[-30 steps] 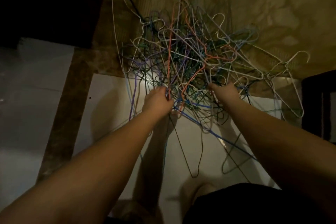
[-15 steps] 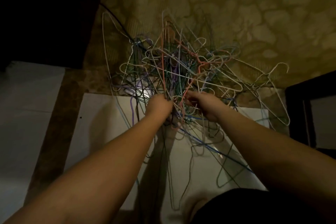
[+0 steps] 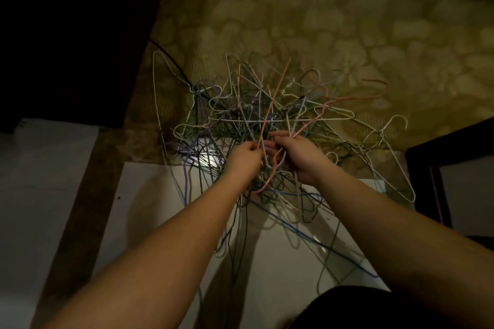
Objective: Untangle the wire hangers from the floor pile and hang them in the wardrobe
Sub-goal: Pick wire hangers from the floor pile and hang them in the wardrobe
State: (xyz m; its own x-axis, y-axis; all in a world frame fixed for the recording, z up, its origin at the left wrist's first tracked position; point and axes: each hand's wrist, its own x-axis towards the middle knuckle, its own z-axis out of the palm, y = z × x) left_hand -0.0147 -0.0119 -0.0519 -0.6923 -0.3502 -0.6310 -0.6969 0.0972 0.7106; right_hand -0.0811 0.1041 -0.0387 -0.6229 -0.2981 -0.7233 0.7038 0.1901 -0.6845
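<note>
Because the wire hangers (image 3: 267, 125) are hooked through one another in a single knot, the person has gathered the pile up at its centre rather than picking at its edges, so that the loose ends hang free and show which wire leads where. Most of the tangle sits low over the boundary between the patterned carpet (image 3: 320, 21) and the pale floor (image 3: 149, 195), with long blue and dark wires trailing down toward the person's feet. An orange hanger (image 3: 270, 112) runs up through the middle of the clump, and it looks like the one being worked loose. Its shaft passes right at the left hand (image 3: 244, 157), whose fingers are curled and pinch it, probably to steady it. Close beside it, the right hand (image 3: 296, 157) is curled round neighbouring wires, seemingly to hold the rest back while the orange one is drawn out. A white hanger (image 3: 393, 147) lies splayed at the right edge, near a dark piece of furniture (image 3: 449, 168). No wardrobe rail can be made out in this view, and no hanger appears freed yet.
</note>
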